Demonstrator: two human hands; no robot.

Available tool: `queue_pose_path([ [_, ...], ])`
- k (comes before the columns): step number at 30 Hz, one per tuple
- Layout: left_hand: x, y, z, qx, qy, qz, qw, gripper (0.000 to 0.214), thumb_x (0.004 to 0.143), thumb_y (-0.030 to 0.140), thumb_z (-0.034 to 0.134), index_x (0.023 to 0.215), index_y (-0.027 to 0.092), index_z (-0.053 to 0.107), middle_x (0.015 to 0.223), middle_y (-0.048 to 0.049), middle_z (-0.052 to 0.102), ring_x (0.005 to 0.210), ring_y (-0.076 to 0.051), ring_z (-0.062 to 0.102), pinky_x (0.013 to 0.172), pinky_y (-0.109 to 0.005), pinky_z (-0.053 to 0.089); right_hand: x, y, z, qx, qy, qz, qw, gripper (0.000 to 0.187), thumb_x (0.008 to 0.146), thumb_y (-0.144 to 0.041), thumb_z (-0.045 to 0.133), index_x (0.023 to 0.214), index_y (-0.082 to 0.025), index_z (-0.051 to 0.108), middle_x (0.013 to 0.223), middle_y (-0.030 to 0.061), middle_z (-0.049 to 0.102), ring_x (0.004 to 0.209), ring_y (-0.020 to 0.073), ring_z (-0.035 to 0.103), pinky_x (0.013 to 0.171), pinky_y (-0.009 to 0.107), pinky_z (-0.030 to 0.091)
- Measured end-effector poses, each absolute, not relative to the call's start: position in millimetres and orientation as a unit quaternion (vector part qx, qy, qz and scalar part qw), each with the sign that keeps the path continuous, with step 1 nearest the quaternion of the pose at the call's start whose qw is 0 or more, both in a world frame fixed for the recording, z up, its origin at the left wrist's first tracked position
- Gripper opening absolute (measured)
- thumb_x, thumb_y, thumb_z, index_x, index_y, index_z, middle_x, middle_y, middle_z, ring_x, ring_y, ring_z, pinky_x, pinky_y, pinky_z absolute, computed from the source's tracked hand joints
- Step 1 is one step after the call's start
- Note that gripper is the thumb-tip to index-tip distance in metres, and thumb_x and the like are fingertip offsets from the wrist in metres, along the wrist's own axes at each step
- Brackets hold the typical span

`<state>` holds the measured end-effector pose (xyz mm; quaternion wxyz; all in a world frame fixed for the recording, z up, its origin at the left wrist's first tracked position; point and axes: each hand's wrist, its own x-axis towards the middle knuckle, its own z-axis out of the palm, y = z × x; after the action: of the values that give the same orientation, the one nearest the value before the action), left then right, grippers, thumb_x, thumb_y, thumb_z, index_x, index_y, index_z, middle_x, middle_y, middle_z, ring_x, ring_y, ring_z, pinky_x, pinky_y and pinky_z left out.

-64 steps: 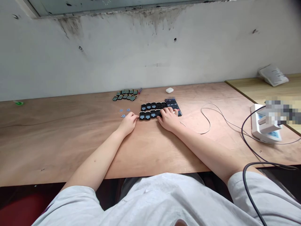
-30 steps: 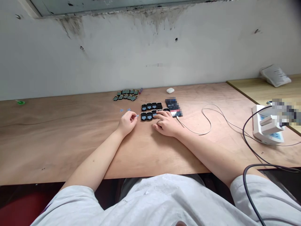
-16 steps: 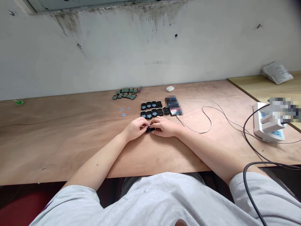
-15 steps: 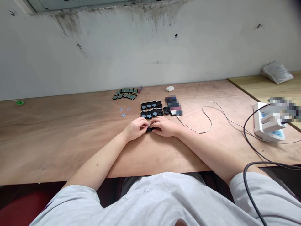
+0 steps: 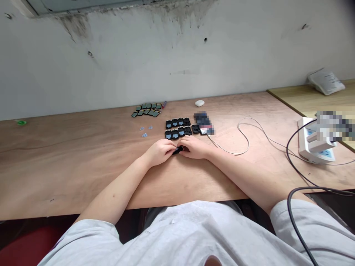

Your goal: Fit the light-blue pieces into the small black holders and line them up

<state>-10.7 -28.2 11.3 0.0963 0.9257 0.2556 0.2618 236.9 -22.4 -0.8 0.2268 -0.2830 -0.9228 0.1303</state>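
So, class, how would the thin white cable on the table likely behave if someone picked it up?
The white cable is probably floppy, since it lies in loose curves. It looks light, being so thin. Lifting it could tug the phone, because one end meets the phone's near edge.

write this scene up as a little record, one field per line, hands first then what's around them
left hand: fingers on a small black piece
right hand: grip on the same piece, from its other side
piece detail: partly hidden by fingers
black cases: two rows just beyond the hands, several with grey-blue inserts
blue bits: three small clusters, left of the rows
greenish squares: grouped farther back, toward the wall
phone: right of the rows, partly pixelated
surface: wooden table
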Motion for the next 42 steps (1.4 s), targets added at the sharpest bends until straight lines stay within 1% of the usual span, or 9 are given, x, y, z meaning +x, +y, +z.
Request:
queue_pose_path([
  [4,-12.2,-27.8,11.5,0.918,0.272,0.278,0.081,0.021,0.102,0.025,0.055,0.104,0.023,0.076,0.108,-0.0088,0.076,0.102,-0.023,0.07,0.092,-0.041,0.057,236.9,-21.9,-0.7,-0.284,-0.921,0.134,0.229,0.024,0.091,-0.02,0.067,0.115,-0.02,0.068,0.11,0.0084,0.072,0.102,0.0245,0.064,0.092,0.037,0.049],
  [9,-10.6,-30.0,13.5,0.931,0.259,0.229,0.118,0.022,0.1,0.022,0.054,0.103,0.023,0.076,0.113,-0.0102,0.074,0.106,-0.024,0.068,0.093,-0.041,0.056,236.4,-21.4,-1.5,-0.284,-0.919,0.143,0.233,0.028,0.091,-0.02,0.066,0.119,-0.021,0.068,0.111,0.008,0.072,0.102,0.0247,0.064,0.093,0.038,0.049],
  [13,-12.0,-32.1,16.6,0.935,0.245,0.219,0.135,0.02,0.096,0.026,0.061,0.11,0.022,0.075,0.119,-0.0118,0.071,0.111,-0.025,0.065,0.097,-0.041,0.056,235.8,-20.4,-3.0,-0.284,-0.917,0.141,0.243,0.028,0.09,-0.021,0.069,0.118,-0.02,0.067,0.111,0.0076,0.073,0.102,0.0242,0.064,0.091,0.036,0.049],
  [19,-12.7,-27.2,14.3,0.936,0.256,0.212,0.116,0.011,0.093,0.026,0.064,0.098,0.022,0.074,0.112,-0.0096,0.071,0.104,-0.024,0.066,0.091,-0.039,0.056,235.7,-18.9,-3.5,-0.283,-0.916,0.142,0.245,0.026,0.09,-0.023,0.071,0.116,-0.02,0.067,0.107,0.0076,0.074,0.099,0.0246,0.064,0.088,0.036,0.048],
  [22,-12.8,-25.9,14.4,0.936,0.254,0.213,0.114,0.009,0.093,0.026,0.066,0.097,0.021,0.072,0.112,-0.0087,0.071,0.104,-0.023,0.066,0.09,-0.038,0.055,235.5,-18.5,-3.4,-0.281,-0.916,0.142,0.247,0.027,0.09,-0.024,0.073,0.116,-0.019,0.067,0.106,0.008,0.073,0.098,0.0252,0.064,0.087,0.036,0.048],
  [26,-12.6,-27.2,16.8,0.94,0.267,0.197,0.079,0.008,0.092,0.025,0.066,0.096,0.021,0.071,0.11,-0.0078,0.072,0.101,-0.024,0.066,0.09,-0.04,0.054,235.3,-18.3,-3.1,-0.281,-0.916,0.142,0.248,0.026,0.09,-0.025,0.073,0.115,-0.019,0.067,0.106,0.0078,0.073,0.098,0.0254,0.064,0.086,0.036,0.048],
  [30,-13.3,-27.6,17.8,0.951,0.244,0.18,0.057,0.008,0.092,0.024,0.065,0.094,0.022,0.073,0.112,-0.0075,0.072,0.101,-0.024,0.066,0.089,-0.04,0.054,235.7,-18.0,-3.2,-0.284,-0.917,0.142,0.242,0.027,0.09,-0.025,0.073,0.115,-0.02,0.067,0.104,0.0074,0.073,0.098,0.0256,0.064,0.085,0.036,0.047],
  [37,-16.2,-25.8,10.8,0.937,0.236,0.231,0.114,0.019,0.096,0.024,0.064,0.111,0.024,0.075,0.114,-0.0094,0.072,0.103,-0.023,0.066,0.09,-0.038,0.055,236.4,-17.3,-5.7,-0.282,-0.917,0.141,0.245,0.026,0.09,-0.025,0.072,0.115,-0.019,0.068,0.106,0.0079,0.073,0.098,0.0252,0.064,0.087,0.037,0.049],
  [42,-16.1,-27.5,12.8,0.942,0.245,0.211,0.089,0.022,0.096,0.025,0.064,0.113,0.027,0.077,0.117,-0.0087,0.072,0.109,-0.025,0.063,0.097,-0.044,0.053,236.9,-16.1,-6.7,-0.275,-0.918,0.142,0.246,0.027,0.09,-0.024,0.072,0.117,-0.02,0.068,0.105,0.0078,0.073,0.098,0.0248,0.065,0.088,0.037,0.049],
])
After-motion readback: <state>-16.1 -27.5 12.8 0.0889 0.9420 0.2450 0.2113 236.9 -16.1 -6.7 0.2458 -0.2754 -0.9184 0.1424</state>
